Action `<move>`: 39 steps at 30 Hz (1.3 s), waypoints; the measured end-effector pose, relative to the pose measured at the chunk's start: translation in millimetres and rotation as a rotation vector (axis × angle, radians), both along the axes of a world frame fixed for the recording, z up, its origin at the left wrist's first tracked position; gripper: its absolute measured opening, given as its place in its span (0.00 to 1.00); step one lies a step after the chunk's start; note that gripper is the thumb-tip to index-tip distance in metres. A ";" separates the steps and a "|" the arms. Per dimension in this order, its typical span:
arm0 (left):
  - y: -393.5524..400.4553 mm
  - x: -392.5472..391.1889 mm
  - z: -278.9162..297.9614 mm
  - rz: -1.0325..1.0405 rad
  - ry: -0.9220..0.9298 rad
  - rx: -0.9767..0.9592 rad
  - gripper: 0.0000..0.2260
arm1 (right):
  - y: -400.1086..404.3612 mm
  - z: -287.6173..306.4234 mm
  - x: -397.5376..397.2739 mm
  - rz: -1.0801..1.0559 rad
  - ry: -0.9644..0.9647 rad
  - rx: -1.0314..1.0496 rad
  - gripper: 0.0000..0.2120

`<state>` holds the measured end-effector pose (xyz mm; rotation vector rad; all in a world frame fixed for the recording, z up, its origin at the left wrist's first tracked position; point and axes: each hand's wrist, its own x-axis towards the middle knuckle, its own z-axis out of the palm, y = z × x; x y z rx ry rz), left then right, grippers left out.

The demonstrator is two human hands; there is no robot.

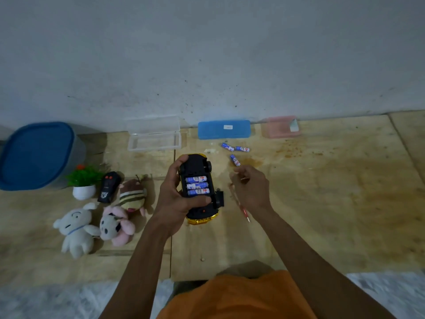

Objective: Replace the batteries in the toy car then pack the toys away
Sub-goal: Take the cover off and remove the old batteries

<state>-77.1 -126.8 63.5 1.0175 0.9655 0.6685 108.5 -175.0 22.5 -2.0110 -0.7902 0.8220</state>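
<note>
Car [199, 187] lies belly-up in left hand [174, 199], long axis toward wall [207, 54].

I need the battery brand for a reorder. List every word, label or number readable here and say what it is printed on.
"BC": red letters, partly cut off, on the top one of the three batteries in the car.
Rest of their print: too blurred.
Three loose batteries: red and white marks, unreadable.
White sticker on the blue case: too small.
Logo on the black remote: blurred.
Nothing else carries text.
</note>
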 end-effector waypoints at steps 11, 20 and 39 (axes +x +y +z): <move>-14.7 -17.7 25.2 -0.037 -0.106 0.169 0.45 | -22.3 92.1 -74.6 0.109 0.018 0.011 0.12; -20.1 -39.8 31.2 -0.097 -0.106 0.184 0.45 | -30.6 102.7 -109.5 -0.133 0.340 0.059 0.11; -7.0 -13.0 44.5 -0.058 -0.095 0.248 0.45 | -15.0 111.6 -86.6 -0.146 0.312 0.194 0.08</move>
